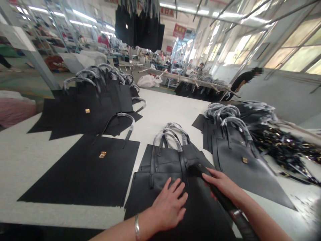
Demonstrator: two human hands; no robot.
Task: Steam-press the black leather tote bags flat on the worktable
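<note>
My left hand lies open and flat on a black bag panel, fingers spread just below its handles. Clear plastic film wraps those handles. In my right hand is a long black tool, gripped round its body. The tool's head, a little blurred, is over the right side of the panel near a handle strap; I cannot tell whether it touches. Other panels lie beneath, partly hidden. To the left rests another black bag panel with a gold clasp and one wrapped handle.
Stacked black panels with wrapped handles lie at the back left and right of the white table. Black straps with gold hardware pile up at far right. More panels hang overhead. A person bends beyond the table.
</note>
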